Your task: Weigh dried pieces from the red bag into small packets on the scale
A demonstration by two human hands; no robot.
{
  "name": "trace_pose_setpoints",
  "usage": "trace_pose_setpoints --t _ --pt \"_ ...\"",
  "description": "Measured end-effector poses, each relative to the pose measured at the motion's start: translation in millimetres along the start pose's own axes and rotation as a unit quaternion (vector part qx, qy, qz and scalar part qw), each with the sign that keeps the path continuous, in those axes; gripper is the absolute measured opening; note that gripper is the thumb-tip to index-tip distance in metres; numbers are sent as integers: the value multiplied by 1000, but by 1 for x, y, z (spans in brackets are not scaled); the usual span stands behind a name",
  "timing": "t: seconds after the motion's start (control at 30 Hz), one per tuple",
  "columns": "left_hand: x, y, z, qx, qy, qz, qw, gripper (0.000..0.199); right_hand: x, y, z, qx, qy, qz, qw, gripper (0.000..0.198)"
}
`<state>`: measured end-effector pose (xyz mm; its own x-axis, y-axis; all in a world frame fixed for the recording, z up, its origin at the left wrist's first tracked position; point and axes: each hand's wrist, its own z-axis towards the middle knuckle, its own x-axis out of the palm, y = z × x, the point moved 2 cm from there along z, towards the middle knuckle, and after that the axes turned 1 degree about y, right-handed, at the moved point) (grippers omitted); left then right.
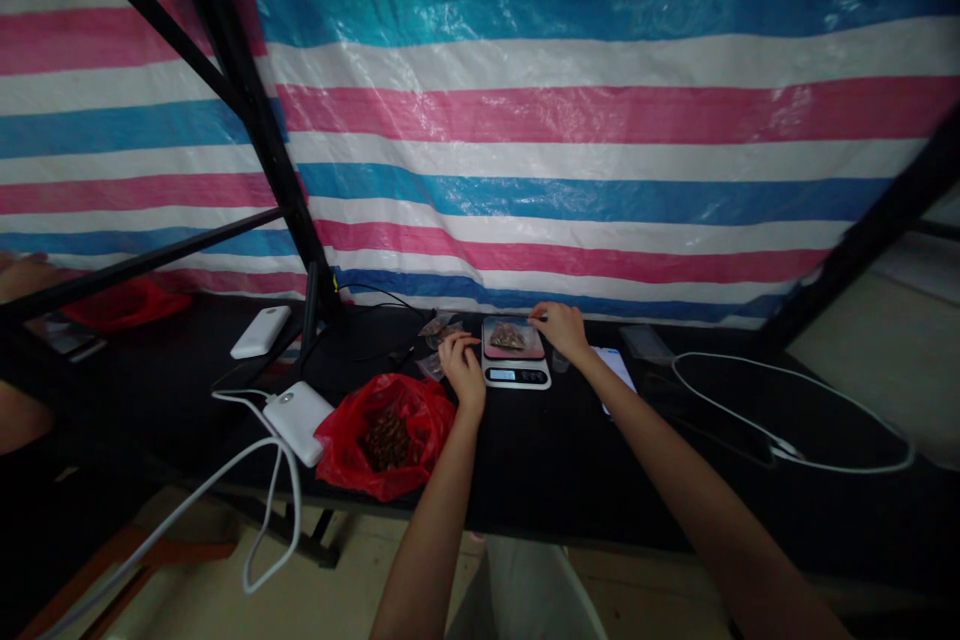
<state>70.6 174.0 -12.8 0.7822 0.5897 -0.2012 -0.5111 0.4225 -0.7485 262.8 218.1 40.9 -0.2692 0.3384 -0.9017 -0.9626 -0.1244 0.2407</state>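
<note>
A small digital scale (516, 357) sits toward the back edge of the black tabletop (540, 460), close to the striped tarp (600, 120), with a small clear bag of dark brown pieces (510, 335) lying on its platform. The person's right hand (562, 328) rests at the platform's far right corner, fingers curled and close together on the bag's edge, though the grip itself is too small to make out. The left hand (461, 365) sits just left of the scale, fingers bent inward, the fingertips toward the platform's left edge. Near the front edge, left of the left forearm, lies an open red plastic bag (386, 435) holding more brown pieces. Beside it is a white power bank (298, 420) with a white cable trailing off the front edge; another white power bank (260, 331) lies farther back left. More clear bags (439, 330) lie behind the left hand. A looped white cable (795, 410) lies on the right side.
</note>
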Motion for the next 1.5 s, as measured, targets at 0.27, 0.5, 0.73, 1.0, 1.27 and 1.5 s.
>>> trace_pose_setpoints --t 0.27,0.5,0.73,1.0,1.27,1.5 --pt "0 4 1 -4 -10 -7 1000 25 19 89 2 -219 43 7 975 17" --pt "6 11 2 4 -3 -12 1000 27 3 47 -8 -79 -39 -45 995 24" --pt "18 12 2 17 71 13 997 23 12 -7 -21 15 44 -40 998 15" --pt "29 23 -1 -7 174 23 984 24 26 -14 -27 61 50 36 996 15" --pt "42 22 -10 18 284 37 958 31 42 -11 -21 -9 26 137 990 19" --pt "43 23 -12 38 282 42 958 33 42 -9 -22 -65 70 54 994 24"
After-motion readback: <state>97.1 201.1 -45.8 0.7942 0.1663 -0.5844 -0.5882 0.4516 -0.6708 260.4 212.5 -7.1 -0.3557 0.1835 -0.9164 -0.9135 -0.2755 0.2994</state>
